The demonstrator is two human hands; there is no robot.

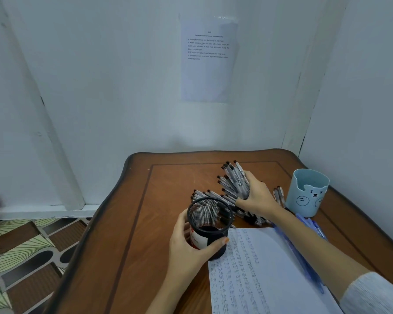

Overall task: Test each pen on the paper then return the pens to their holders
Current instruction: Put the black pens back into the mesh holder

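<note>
The testing looks finished, going by the white sheet of paper (pixel 266 264): it lies just near-side of the left fingers (pixel 218 242) and carries row upon row of scribbled marks. The returning has hardly begun. The left hand (pixel 186 245) grips the black wire-mesh pen holder (pixel 208 230), fingers and thumb curled round its wall, and I see no pen standing in it. The right hand (pixel 256 198) sits just beyond that holder, its fingers wrapped round a bunch from the heap of grey-barrelled pens with black caps (pixel 230 181). Part of the heap sticks up past the fingertips and the rest lies flat on the brown wooden desk (pixel 159 200) beneath the palm. To the right of the right fingers, near but apart, stands a light-blue plastic cup with a bear face (pixel 309 191), and it also looks empty. A few blue pens (pixel 309 243) lie under and alongside the right forearm.

Counted: two holders, one test sheet, two hands at work. The grey pens number in the dozens — too crowded and overlapped for an exact count. Of the blue ones at least three show, with the arm hiding the rest. So nearly every pen is left to put back.
</note>
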